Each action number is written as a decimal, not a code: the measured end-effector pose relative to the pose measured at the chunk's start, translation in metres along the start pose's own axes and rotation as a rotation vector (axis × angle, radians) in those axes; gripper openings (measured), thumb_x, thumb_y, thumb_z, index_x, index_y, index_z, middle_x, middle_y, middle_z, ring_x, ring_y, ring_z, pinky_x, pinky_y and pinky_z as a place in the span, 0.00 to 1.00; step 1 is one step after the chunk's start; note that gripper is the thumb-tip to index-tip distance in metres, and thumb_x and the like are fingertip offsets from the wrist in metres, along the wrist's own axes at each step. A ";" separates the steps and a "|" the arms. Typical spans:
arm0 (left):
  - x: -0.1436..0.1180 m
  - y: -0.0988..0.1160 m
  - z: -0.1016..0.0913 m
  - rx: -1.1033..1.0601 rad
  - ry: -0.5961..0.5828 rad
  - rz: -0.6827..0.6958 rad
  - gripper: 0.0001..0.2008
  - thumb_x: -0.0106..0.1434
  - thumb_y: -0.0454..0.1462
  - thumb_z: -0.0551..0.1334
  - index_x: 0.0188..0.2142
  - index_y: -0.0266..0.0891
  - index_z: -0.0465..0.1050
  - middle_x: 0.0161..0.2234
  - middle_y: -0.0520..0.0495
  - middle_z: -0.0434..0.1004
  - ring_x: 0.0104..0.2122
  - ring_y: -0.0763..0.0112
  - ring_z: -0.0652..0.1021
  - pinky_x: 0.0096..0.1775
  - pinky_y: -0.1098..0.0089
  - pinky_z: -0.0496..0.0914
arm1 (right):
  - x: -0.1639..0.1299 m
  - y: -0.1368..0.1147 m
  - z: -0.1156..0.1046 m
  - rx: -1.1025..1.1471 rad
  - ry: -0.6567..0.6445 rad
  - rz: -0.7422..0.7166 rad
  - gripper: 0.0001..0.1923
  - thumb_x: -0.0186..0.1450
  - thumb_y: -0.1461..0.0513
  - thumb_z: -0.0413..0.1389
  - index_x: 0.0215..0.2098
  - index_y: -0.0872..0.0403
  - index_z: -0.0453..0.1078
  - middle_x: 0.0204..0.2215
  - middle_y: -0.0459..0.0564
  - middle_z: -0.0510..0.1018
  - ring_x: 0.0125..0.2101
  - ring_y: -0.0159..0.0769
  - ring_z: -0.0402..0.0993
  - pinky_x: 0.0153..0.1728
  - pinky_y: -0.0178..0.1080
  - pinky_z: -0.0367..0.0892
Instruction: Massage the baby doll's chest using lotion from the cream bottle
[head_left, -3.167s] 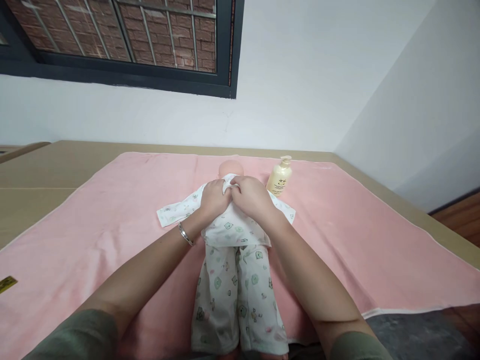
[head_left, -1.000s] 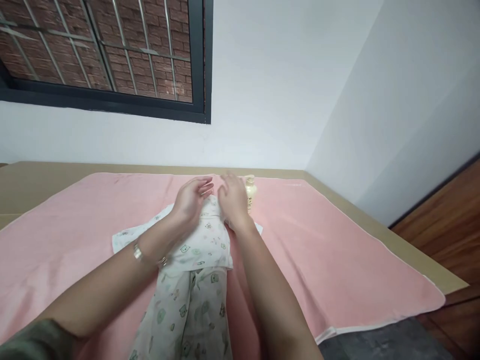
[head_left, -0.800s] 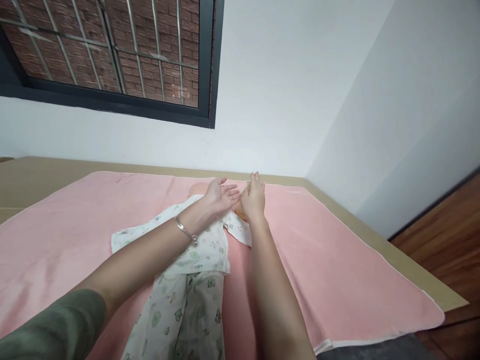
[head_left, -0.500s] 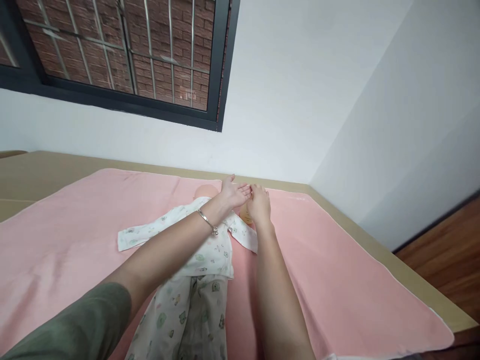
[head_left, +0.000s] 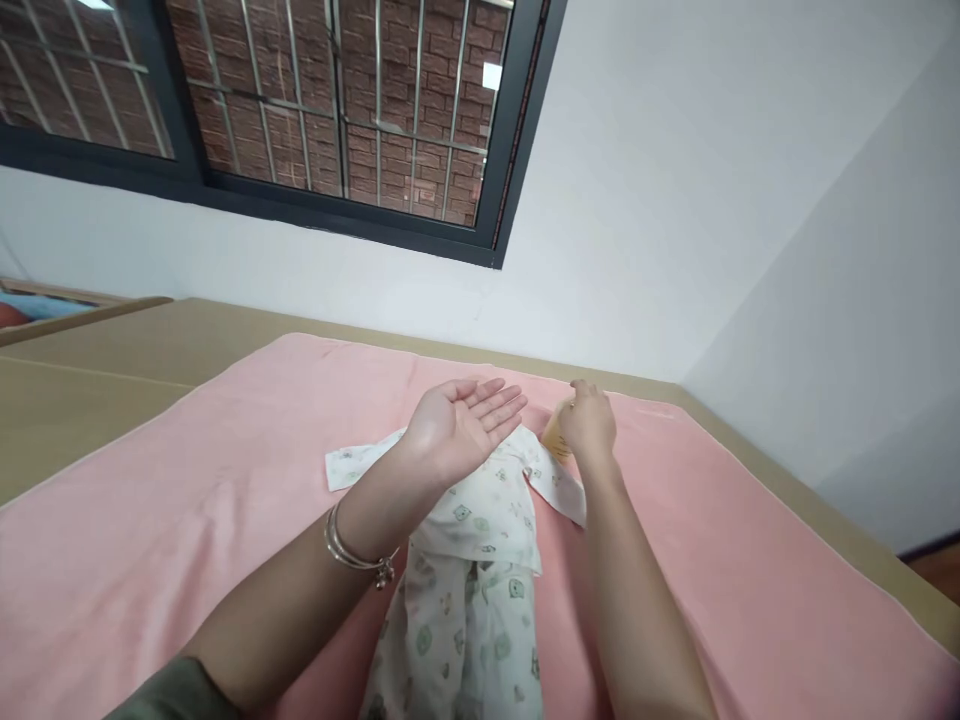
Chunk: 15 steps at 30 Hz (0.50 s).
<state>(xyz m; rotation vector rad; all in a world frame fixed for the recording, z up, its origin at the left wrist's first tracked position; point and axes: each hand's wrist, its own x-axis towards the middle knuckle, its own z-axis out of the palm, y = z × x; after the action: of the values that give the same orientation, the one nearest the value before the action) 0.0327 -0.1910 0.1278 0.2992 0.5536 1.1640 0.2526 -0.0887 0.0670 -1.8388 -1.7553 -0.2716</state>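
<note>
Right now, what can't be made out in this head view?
- Doll's head: hidden behind the open left hand.
- Lotion bottle: mostly covered by the right hand; pump, label and grip unreadable.
- Doll's printed trousers: feet cut off by the bottom edge.

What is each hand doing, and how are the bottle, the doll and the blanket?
left hand: open, palm up, above the doll, empty.
right hand: closed around the bottle.
bottle: cream, mostly hidden by the hand.
doll: lying dressed in printed clothes.
pink blanket: spread flat.
window: barred, brick wall behind.
</note>
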 end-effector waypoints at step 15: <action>-0.061 0.003 0.010 0.082 -0.174 -0.077 0.24 0.66 0.37 0.54 0.59 0.29 0.67 0.60 0.30 0.72 0.64 0.56 0.70 0.66 0.60 0.60 | -0.031 -0.050 -0.044 0.663 0.034 -0.005 0.21 0.69 0.57 0.49 0.55 0.52 0.73 0.65 0.57 0.66 0.67 0.49 0.59 0.67 0.58 0.52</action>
<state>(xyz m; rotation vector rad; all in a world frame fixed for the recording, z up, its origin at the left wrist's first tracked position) 0.0182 -0.2461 0.1532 0.4418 0.4565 1.0307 0.2111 -0.1397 0.1004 -1.3351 -1.5704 0.2547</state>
